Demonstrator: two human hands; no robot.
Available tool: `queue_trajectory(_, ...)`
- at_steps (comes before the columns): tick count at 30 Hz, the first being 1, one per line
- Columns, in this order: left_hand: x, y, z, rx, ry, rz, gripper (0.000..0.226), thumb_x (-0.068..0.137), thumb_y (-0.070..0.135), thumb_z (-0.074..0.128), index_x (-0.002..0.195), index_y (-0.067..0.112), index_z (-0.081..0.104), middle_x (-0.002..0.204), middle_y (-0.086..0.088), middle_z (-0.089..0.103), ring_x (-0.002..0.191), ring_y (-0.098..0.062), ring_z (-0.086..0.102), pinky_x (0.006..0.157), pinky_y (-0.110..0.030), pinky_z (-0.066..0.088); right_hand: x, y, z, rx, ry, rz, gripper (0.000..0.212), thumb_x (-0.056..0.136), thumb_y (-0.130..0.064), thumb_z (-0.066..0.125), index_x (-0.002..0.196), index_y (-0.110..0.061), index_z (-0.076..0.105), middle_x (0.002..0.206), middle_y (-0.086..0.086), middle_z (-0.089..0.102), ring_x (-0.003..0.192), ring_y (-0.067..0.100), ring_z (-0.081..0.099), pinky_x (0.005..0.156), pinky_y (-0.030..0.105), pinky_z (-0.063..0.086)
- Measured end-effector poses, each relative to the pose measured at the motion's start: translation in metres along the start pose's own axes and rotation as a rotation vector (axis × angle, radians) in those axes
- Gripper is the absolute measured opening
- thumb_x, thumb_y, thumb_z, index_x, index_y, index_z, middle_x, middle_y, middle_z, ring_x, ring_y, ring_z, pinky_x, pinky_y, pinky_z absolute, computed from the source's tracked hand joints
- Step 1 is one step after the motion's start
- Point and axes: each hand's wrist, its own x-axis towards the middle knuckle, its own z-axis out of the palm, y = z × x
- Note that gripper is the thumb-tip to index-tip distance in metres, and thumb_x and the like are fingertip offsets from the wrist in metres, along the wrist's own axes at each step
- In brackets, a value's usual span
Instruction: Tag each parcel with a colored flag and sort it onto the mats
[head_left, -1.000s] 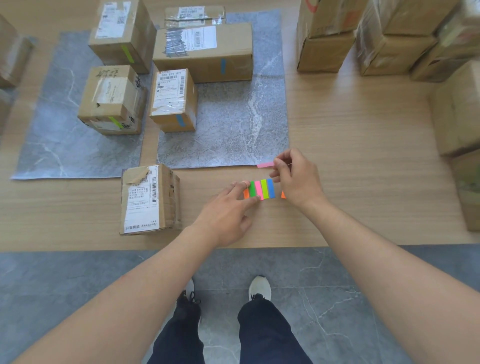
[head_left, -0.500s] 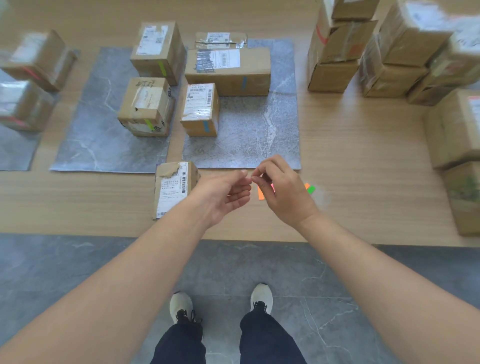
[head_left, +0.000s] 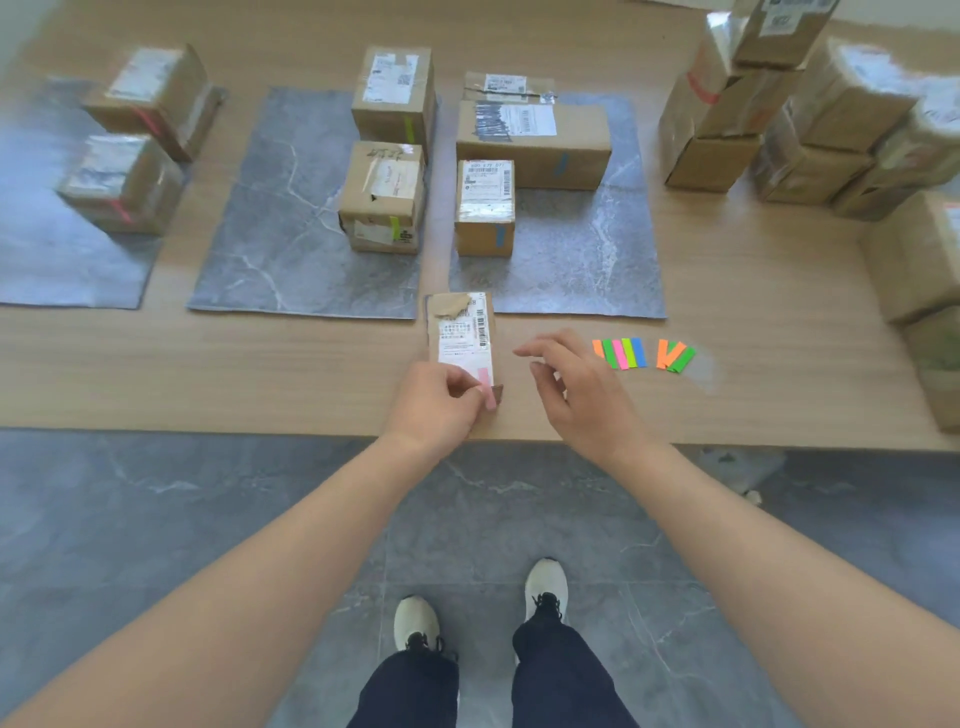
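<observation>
Parcel (head_left: 460, 332) with a white label lies flat on the wooden surface (head_left: 208, 364) at the centre of the frame, just below the gap between the middle mat (head_left: 291, 234) and the right mat (head_left: 587, 260). The left hand (head_left: 439, 402) covers its near end, thumb and forefinger pinching the lower end of a pink flag (head_left: 484, 382) that lies against the parcel's near right corner. The right hand (head_left: 582, 387) hovers just right of the parcel, fingers loosely spread and holding nothing. Further right, a fan of coloured flag strips (head_left: 623, 353) lies on the wood, with loose strips (head_left: 674, 356) beside it. Two green-flagged boxes (head_left: 382, 197) stand on the middle mat and two blue-flagged boxes (head_left: 535, 140) on the right mat. At the left edge, two blurred red-marked boxes (head_left: 119, 182) sit on the left mat (head_left: 67, 260). Stacked boxes (head_left: 779, 104) fill the upper right.
</observation>
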Motion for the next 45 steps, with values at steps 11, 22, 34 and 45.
queue_trajectory(11,0.003,-0.034,-0.004,0.199,-0.01,0.089,0.026,0.093,0.037,0.061,0.072,0.03,0.076,0.047,0.005,0.063,0.043,-0.008,0.057,0.06,-0.033,0.054,0.001,-0.022,0.033,-0.193,-0.208,0.035,0.044,0.102,-0.017,0.045,0.145,-0.022,0.055,0.155,-0.008,0.046,0.129,0.023,0.056,0.087,0.046,0.056)
queue_trajectory(22,0.018,-0.044,0.012,0.331,0.139,0.075,0.033,0.087,0.03,0.066,0.054,0.028,0.064,0.047,0.002,0.054,0.051,-0.019,0.05,0.049,-0.03,0.037,0.017,0.004,0.049,-0.26,-0.146,-0.147,0.027,0.086,-0.025,0.077,0.109,-0.014,0.067,0.13,0.004,0.06,0.094,0.027,0.065,0.053,0.042,0.057)
queue_trajectory(34,0.021,-0.058,0.013,0.389,0.127,-0.005,0.032,0.086,0.027,0.06,0.054,0.025,0.061,0.051,0.006,0.063,0.056,-0.017,0.062,0.052,-0.029,0.047,0.021,0.018,0.067,-0.424,0.008,-0.3,0.018,0.075,-0.017,0.073,0.091,-0.014,0.067,0.108,0.005,0.067,0.073,0.021,0.06,0.04,0.03,0.043)
queue_trajectory(45,0.029,-0.053,-0.03,0.001,0.313,-0.154,0.022,0.09,0.037,0.046,0.082,0.029,0.064,0.087,-0.001,0.074,0.09,-0.023,0.069,0.087,-0.045,0.055,0.022,0.011,0.074,-0.373,0.023,-0.22,0.042,0.072,-0.028,0.086,0.096,-0.017,0.053,0.109,0.01,0.06,0.068,0.023,0.054,0.047,0.027,0.033)
